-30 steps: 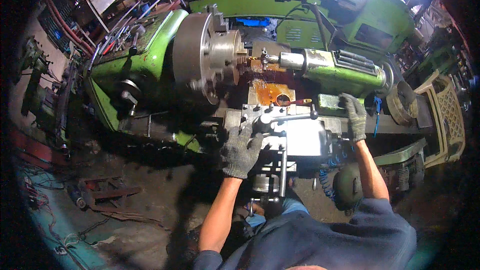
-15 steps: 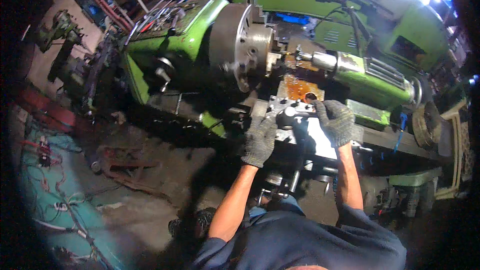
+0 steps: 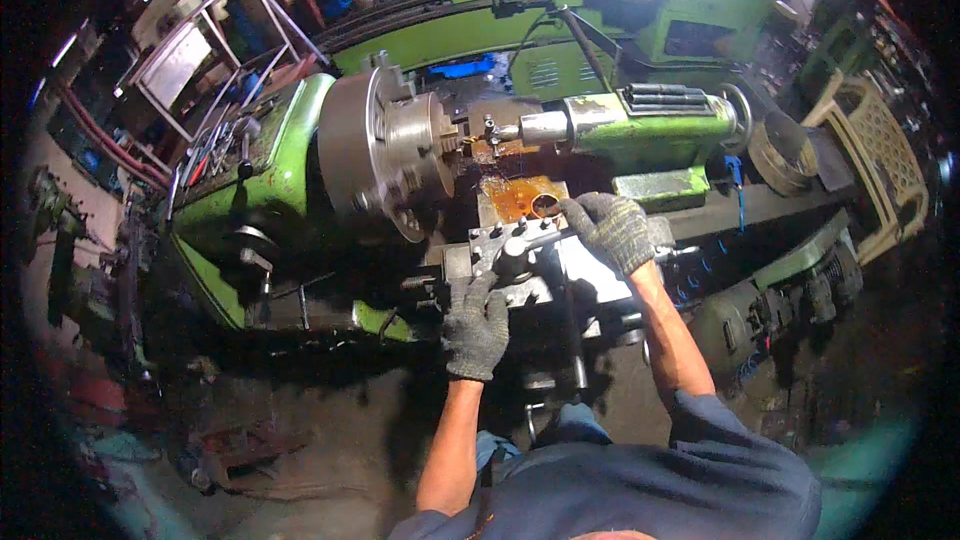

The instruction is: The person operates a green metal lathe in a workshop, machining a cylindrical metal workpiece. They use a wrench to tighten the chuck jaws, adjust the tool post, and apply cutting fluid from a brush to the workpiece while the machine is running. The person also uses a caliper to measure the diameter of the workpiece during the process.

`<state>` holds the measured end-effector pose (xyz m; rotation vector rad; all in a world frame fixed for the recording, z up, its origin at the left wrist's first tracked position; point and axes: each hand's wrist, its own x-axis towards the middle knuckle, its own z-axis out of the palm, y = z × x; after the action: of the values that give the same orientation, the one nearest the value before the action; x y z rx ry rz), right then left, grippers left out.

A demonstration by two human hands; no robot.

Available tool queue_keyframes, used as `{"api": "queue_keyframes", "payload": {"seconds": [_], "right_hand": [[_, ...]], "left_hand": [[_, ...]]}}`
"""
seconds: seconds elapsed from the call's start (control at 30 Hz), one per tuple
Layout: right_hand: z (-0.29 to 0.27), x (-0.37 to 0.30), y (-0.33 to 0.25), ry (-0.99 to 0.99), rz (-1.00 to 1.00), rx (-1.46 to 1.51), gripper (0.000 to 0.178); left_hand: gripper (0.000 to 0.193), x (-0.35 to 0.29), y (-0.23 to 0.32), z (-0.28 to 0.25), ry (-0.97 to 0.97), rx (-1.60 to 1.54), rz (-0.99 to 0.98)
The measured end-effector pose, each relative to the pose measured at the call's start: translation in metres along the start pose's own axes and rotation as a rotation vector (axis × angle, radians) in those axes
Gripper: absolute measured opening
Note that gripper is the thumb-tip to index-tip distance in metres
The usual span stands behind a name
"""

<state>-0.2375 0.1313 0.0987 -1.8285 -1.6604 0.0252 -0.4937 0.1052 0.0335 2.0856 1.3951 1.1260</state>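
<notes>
My left hand (image 3: 475, 330), in a grey knit glove, rests with fingers extended and slightly apart against the near left side of a lathe's tool post (image 3: 490, 240). The gloved right hand (image 3: 612, 232) is bent over the outer end of the tool post lever (image 3: 545, 239), which runs rightward from a round central knob (image 3: 515, 258). Its fingertips are partly hidden. Close to them, a small ring-shaped thing (image 3: 545, 205) sits at the edge of an oily brown plate (image 3: 515, 195). Beyond lies the large chuck (image 3: 350, 155), with a round metal workpiece (image 3: 418, 140) at its face.
The green tailstock (image 3: 650, 125) stands on the right, its spindle pointing toward the chuck. Hand tools (image 3: 215, 152) lie on the green headstock (image 3: 300, 170). A long black lever (image 3: 576, 335) hangs below the tool post. At far right are a round container (image 3: 785, 160) and a beige plastic chair (image 3: 880, 140).
The view has turned, so the lathe sits further left and more level. My right hand stays at the lever's end; the left stays beside the tool post, fingers a little more apart.
</notes>
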Motion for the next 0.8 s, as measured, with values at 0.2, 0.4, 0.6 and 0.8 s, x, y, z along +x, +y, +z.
{"api": "queue_keyframes", "payload": {"seconds": [0.2, 0.4, 0.6, 0.8], "right_hand": [[-0.006, 0.0, -0.009, -0.068, 0.223, -0.055, 0.049], [-0.024, 0.018, -0.021, -0.348, 0.384, -0.224, 0.046], [-0.012, 0.048, -0.037, -0.52, 0.527, -0.404, 0.047], [-0.011, 0.051, -0.041, -0.396, 0.692, -0.415, 0.053]], "left_hand": [[0.049, -0.003, -0.05, -0.077, -0.252, -0.216, 0.173], [0.034, 0.081, -0.15, -0.217, 0.059, 0.133, 0.33], [0.031, 0.209, -0.187, -0.315, 0.325, 0.278, 0.534], [0.022, 0.313, -0.234, -0.302, 0.1, 0.282, 0.678]]}}
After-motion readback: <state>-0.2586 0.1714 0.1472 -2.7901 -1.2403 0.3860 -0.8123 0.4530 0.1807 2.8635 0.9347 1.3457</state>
